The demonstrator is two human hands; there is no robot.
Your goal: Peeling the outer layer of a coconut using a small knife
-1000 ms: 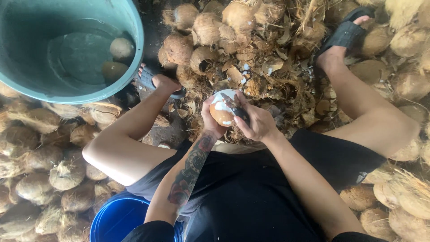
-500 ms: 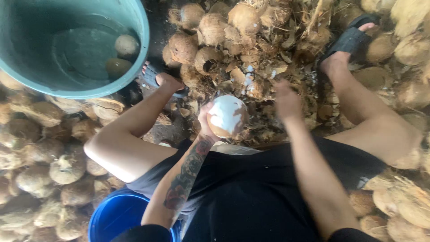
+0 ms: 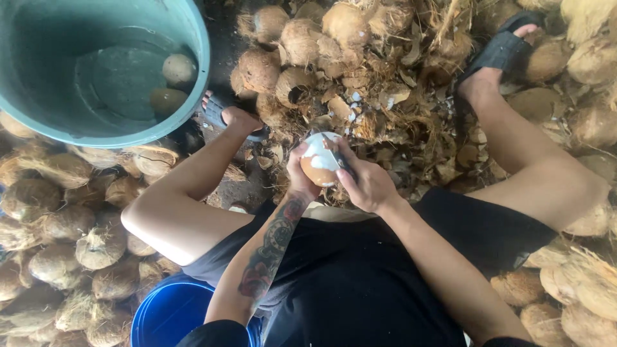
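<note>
Two hands meet on one round, half-peeled brown-and-white coconut (image 3: 319,160), below the heap of husk scraps. Your left hand (image 3: 301,175) cups it from beneath, grip closed on it. Your right hand (image 3: 366,183) grips a dark knife (image 3: 336,154), blade against the coconut's white patch.

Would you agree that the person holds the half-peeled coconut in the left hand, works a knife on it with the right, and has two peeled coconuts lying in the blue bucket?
Not quite: the two peeled coconuts lie in the large teal tub, not the blue bucket, as the head view shows. The rest stands: the left hand holds the half-peeled coconut and the right hand works a knife on it.
</note>
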